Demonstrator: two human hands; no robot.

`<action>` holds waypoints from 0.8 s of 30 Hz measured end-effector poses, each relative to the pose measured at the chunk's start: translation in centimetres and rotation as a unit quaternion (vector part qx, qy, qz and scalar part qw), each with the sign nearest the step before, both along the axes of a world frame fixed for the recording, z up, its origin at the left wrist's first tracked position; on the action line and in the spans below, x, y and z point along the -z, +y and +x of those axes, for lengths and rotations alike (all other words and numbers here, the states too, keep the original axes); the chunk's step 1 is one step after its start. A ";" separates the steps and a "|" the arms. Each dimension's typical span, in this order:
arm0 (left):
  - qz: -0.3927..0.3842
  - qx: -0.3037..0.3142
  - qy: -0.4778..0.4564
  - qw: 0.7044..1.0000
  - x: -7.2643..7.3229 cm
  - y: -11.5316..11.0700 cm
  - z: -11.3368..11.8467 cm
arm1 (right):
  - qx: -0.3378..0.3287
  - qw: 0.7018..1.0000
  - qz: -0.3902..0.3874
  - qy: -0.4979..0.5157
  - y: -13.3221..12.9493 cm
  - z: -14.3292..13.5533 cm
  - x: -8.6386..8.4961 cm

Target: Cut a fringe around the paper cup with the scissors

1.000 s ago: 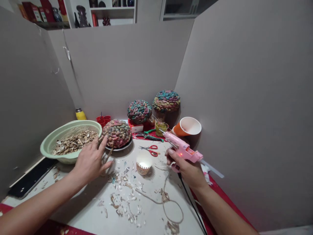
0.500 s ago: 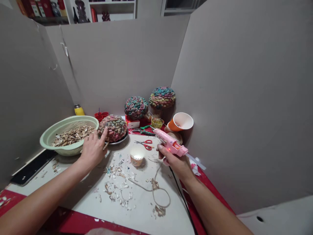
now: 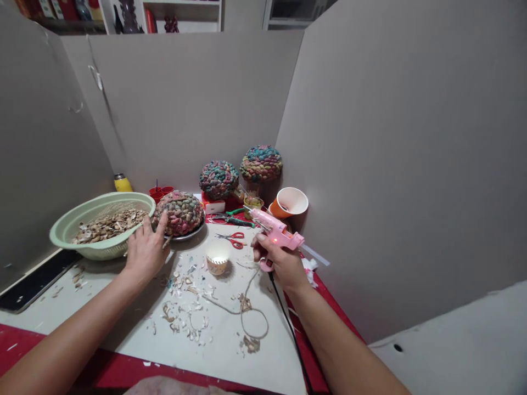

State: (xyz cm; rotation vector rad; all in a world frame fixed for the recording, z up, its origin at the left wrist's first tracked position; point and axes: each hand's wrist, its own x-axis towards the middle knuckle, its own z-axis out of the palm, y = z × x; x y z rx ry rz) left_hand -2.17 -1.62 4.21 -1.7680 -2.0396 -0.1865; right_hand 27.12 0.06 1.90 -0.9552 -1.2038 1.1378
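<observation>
My right hand (image 3: pixel 282 264) is wrapped around the handle of a pink hot glue gun (image 3: pixel 274 227), its nozzle pointing up and left. A small red light glows on the gun, and a clear glue stick (image 3: pixel 316 254) juts from its back. My left hand (image 3: pixel 146 251) is above the table beside a pale green basket (image 3: pixel 105 251) of dry shells. Its fingers reach forward, while a thin brown stick-like thing (image 3: pixel 167 242) shows by the thumb, apparently held under the palm. Just beyond is a multicoloured, bumpy dome (image 3: pixel 181 213) on a metal plate.
Red-handled scissors (image 3: pixel 235 240), a lit paper cup (image 3: pixel 217 265), a loop of cord (image 3: pixel 255 336) and scattered shell bits lie on the white board. Two more bumpy domes (image 3: pixel 219 180), pliers (image 3: pixel 236 219) and an orange cup (image 3: pixel 290 203) stand behind. The gun's black cable (image 3: pixel 284 312) trails forward. Grey panels surround the table.
The whole view has shifted, so everything sits further left. The glue gun stays in my right hand, and my left hand keeps its place beside the basket.
</observation>
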 end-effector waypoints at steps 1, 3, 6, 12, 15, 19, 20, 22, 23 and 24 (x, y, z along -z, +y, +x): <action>0.000 -0.002 -0.005 1.000 0.0 0.1 0.0 | -0.010 1.000 0.000 0.017 0.1 0.0 0.0; -0.002 -0.005 -0.013 1.000 0.1 0.2 -0.1 | -0.026 0.998 -0.002 0.051 0.3 -0.1 -0.1; -0.004 -0.007 -0.028 1.000 0.5 0.3 -0.5 | -0.034 0.996 -0.009 0.081 0.4 -0.2 -0.3; -0.006 0.003 -0.076 0.997 1.3 0.8 -1.4 | -0.047 0.997 -0.022 0.055 0.1 -0.5 -0.3; 0.003 0.017 -0.107 0.994 1.7 0.9 -2.0 | -0.055 0.997 -0.033 0.042 0.0 -0.6 -0.2; 0.035 0.036 -0.148 0.988 2.4 1.1 -2.8 | -0.056 0.997 -0.038 0.034 0.2 -0.7 -0.1; 0.044 0.041 -0.159 0.985 2.5 1.1 -3.0 | -0.055 0.997 -0.038 0.033 0.2 -0.7 0.0; 0.064 0.048 -0.179 0.980 2.9 1.3 -3.4 | -0.053 0.997 -0.038 0.031 0.3 -0.7 0.0; 0.073 0.051 -0.189 0.978 3.1 1.4 -3.5 | -0.054 0.997 -0.040 0.030 0.4 -0.7 0.1; 0.081 0.055 -0.198 0.975 3.3 1.5 -3.7 | -0.054 0.997 -0.043 0.029 0.4 -0.7 0.1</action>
